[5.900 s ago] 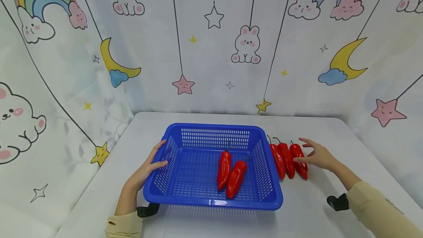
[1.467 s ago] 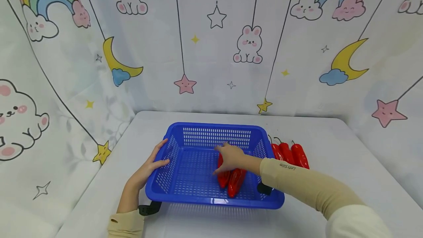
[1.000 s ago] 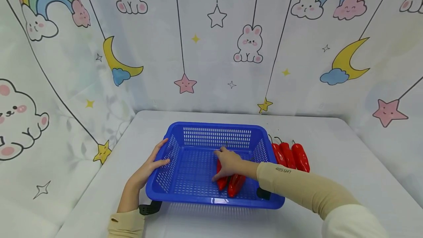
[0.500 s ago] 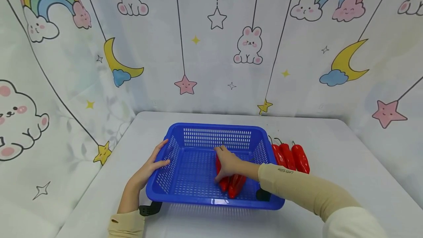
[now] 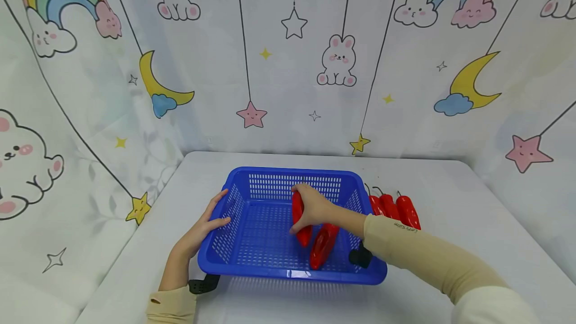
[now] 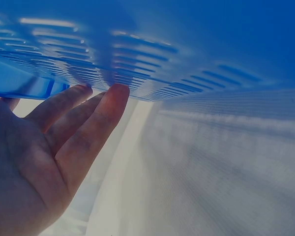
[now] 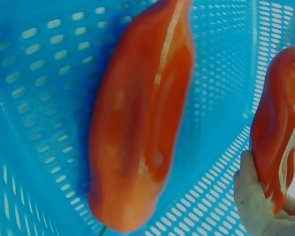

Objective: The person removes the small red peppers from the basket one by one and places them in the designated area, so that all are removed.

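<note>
My right hand [image 5: 313, 206] grips a red chili pepper [image 5: 304, 236] inside the blue plastic basket [image 5: 265, 234]. The right wrist view shows the fingers [image 7: 248, 189] wrapped about the lower part of that held pepper [image 7: 275, 123]. A second red pepper [image 5: 323, 248] lies on the basket floor beside the hand, large and close in the right wrist view. At the basket's left rim, my left hand [image 5: 198, 236] holds the edge, its thumb over the top. From the left wrist view, its fingers [image 6: 91, 132] reach under the rim to the slotted outer wall.
Several red peppers [image 5: 407, 211] with dark stems lie on the white table [image 5: 441, 184] just right of the basket, partly covered by the right sleeve [image 5: 418, 244]. A patterned cloth backdrop [image 5: 288, 94] rises behind the table and along both sides.
The right hand first hovered by the peppers outside, then reached into the basket. It has taken hold of the left pepper inside and raised it slightly. The left hand stays at the rim.
</note>
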Tool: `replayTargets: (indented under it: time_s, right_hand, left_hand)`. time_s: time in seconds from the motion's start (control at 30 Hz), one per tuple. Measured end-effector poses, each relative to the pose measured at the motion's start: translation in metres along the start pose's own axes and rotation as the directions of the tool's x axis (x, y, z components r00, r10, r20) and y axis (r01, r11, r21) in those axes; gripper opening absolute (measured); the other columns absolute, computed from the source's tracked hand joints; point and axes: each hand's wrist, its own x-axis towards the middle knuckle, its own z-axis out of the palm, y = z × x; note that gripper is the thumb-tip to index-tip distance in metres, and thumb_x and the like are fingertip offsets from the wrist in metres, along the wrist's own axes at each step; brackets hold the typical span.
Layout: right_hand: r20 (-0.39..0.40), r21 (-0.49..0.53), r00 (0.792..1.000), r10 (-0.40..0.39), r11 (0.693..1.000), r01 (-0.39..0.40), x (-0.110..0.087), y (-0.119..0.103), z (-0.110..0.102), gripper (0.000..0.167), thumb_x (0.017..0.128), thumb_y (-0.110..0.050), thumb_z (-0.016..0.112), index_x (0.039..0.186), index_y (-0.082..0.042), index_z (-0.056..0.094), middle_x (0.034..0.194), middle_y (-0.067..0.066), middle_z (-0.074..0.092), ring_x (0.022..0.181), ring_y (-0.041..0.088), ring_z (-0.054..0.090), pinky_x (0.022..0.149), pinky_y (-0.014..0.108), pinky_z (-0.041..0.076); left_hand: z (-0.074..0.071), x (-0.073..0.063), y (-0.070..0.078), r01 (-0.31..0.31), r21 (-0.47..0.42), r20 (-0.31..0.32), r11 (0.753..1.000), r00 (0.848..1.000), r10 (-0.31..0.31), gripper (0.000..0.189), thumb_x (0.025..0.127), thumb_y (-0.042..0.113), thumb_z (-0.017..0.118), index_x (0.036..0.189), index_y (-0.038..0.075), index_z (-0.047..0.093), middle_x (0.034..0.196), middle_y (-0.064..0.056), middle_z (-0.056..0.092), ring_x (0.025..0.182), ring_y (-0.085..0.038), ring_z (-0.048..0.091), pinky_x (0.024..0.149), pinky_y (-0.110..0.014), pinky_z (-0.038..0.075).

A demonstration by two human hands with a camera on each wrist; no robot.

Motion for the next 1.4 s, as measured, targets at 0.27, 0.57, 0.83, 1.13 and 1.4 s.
replayTargets:
  time_s: [0.27,0.57,0.83,1.13,1.4]
  right_hand:
    - [-0.031,0.091,1.0,0.003,0.996,0.0,-0.006,-0.001,-0.024,0.091,0.059,-0.023,0.086,0.132,-0.004,0.036,0.119,0.012,0.047,0.104,0.027,0.05,0.071,0.036,0.052]
    - [-0.065,0.127,0.998,-0.024,0.991,0.032,-0.016,0.005,-0.047,0.089,0.061,-0.023,0.085,0.132,-0.005,0.035,0.119,0.013,0.047,0.105,0.029,0.05,0.07,0.036,0.053]
    - [-0.076,0.154,0.996,-0.043,0.987,0.054,-0.026,0.013,-0.059,0.09,0.061,-0.022,0.085,0.133,-0.003,0.033,0.12,0.015,0.046,0.105,0.031,0.05,0.071,0.037,0.053]
    - [-0.089,0.163,0.996,-0.016,0.986,0.03,-0.04,0.023,-0.071,0.089,0.062,-0.021,0.084,0.133,-0.006,0.034,0.124,0.019,0.045,0.109,0.038,0.048,0.07,0.04,0.053]
    - [-0.1,0.167,0.995,0.024,0.986,-0.006,-0.053,0.042,-0.081,0.091,0.063,-0.025,0.084,0.135,-0.007,0.032,0.127,0.021,0.042,0.111,0.043,0.046,0.071,0.043,0.052]
  left_hand:
    - [0.0,0.001,0.0,0.005,0.006,0.0,1.0,1.0,-0.005,0.068,0.09,0.023,0.048,0.145,0.034,0.01,0.15,-0.014,0.002,0.125,-0.046,0.026,0.082,-0.048,0.046]
    - [0.0,-0.001,0.0,-0.002,0.017,-0.007,1.0,1.0,0.002,0.068,0.09,0.022,0.048,0.145,0.034,0.01,0.15,-0.014,0.0,0.126,-0.047,0.024,0.084,-0.051,0.044]
    - [0.0,-0.002,0.0,0.009,0.003,-0.009,1.0,1.0,-0.009,0.069,0.09,0.022,0.049,0.145,0.034,0.009,0.149,-0.015,0.002,0.123,-0.048,0.028,0.08,-0.048,0.047]
    - [0.001,-0.001,0.0,0.005,0.003,-0.005,1.0,1.0,-0.005,0.068,0.09,0.022,0.048,0.145,0.034,0.009,0.149,-0.016,0.004,0.122,-0.048,0.03,0.08,-0.048,0.047]
    - [0.001,0.0,-0.001,0.008,0.004,-0.006,1.0,1.0,-0.008,0.068,0.09,0.023,0.049,0.145,0.034,0.01,0.149,-0.016,0.004,0.122,-0.048,0.029,0.08,-0.047,0.048]
